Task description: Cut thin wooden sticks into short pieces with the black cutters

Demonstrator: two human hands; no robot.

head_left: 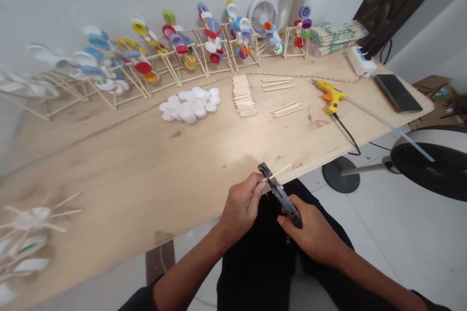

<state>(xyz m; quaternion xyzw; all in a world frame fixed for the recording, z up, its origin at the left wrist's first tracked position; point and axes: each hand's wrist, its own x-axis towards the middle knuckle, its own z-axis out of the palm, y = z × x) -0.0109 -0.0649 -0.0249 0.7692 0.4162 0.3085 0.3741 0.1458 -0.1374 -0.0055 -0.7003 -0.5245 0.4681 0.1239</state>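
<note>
My left hand is closed, pinching a thin wooden stick near the table's front edge. The stick runs across the head of a dark metal plier-like tool, its free end pointing up and right. Fingers of my right hand wrap round the tool's handle end; its exact kind is hard to make out. Beyond my hands lie a neat stack of short wooden sticks, several longer sticks, another small bunch of sticks and a pile of white bottle caps.
A yellow glue gun with a glue stick in it, a phone and a power strip are on the right. Stick frames with coloured caps line the back. White wheels with sticks lie at left. A fan stands behind.
</note>
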